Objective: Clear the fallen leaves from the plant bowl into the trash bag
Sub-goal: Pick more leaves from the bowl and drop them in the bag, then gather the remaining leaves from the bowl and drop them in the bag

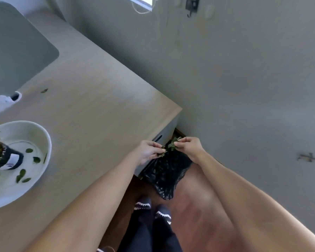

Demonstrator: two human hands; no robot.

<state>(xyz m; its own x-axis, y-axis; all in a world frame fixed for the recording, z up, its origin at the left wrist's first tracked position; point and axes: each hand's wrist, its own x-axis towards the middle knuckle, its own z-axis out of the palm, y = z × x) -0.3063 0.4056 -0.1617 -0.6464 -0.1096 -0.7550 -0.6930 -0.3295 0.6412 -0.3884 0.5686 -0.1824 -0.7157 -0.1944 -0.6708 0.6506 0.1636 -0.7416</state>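
A white plant bowl (42, 135) sits at the left edge of the wooden table, with a potted plant (0, 155) standing in it and several fallen green leaves (36, 159) lying on its bottom. A black trash bag (168, 173) hangs beside the table's right corner, above the floor. Both hands are over the bag's mouth. My left hand (148, 150) pinches a few leaves between its fingertips. My right hand (188, 145) grips a small bunch of green leaves (173, 143).
The wooden table (91, 110) ends at a corner close to the bag. A single leaf (44, 90) lies on the tabletop, and a grey mat (16, 51) covers the far left. A white object (5, 102) lies behind the bowl. A grey wall (244, 88) rises on the right, with my feet on the brown floor below.
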